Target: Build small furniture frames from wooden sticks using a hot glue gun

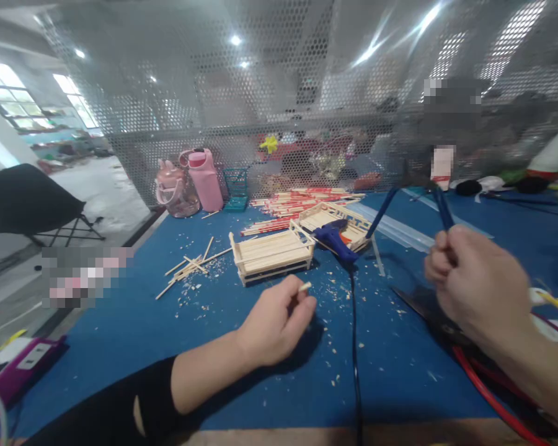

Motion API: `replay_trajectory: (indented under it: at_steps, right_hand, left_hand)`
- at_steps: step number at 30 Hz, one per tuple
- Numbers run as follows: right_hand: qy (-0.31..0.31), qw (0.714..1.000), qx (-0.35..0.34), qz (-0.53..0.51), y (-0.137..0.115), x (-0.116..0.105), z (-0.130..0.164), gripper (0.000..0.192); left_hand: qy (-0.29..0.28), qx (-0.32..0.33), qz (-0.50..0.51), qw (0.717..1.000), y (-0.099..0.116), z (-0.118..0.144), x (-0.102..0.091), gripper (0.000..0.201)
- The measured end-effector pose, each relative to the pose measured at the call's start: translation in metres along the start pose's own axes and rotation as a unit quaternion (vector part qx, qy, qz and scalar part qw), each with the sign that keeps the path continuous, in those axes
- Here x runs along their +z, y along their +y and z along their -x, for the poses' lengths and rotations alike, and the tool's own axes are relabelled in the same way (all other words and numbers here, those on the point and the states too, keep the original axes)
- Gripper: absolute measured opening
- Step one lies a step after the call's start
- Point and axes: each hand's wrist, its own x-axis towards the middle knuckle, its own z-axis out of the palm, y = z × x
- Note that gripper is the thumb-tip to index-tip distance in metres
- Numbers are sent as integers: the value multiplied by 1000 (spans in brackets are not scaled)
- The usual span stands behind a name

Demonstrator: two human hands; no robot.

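Note:
My left hand [279,319] is closed in a pinch above the blue table, with the pale end of a short piece of wooden stick [305,287] poking out. At the right, my right hand [477,282] is closed around one blue handle of a pair of pliers [441,207]; their handles are spread wide and the dark jaws blur against the background. Just beyond my left hand stands a small bed-like frame of wooden sticks [274,253]. A blue glue gun [335,241] rests against a second stick frame [318,215].
Bundled sticks with red wrappers [288,204] lie at the back, loose sticks [193,267] at left. A black cord [354,334] runs to the front edge. Red-handled cutters [469,365] lie beneath my right hand. A pink bottle [207,179] stands by the perforated screen [242,93].

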Motion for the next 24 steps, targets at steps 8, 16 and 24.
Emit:
replay_trajectory:
  at_steps: [8, 16, 24]
  right_hand:
    - [-138, 957, 187, -171, -30, 67, 50, 41]
    - [-198, 933, 217, -206, -11, 83, 68, 29]
    - [-342, 893, 229, -180, -3, 93, 42, 51]
  left_hand:
    - [181, 15, 125, 975, -13, -6, 1, 13]
    - [160, -31, 282, 945, 1, 12, 5, 20]
    - [44, -62, 220, 972, 1, 23, 2, 18]
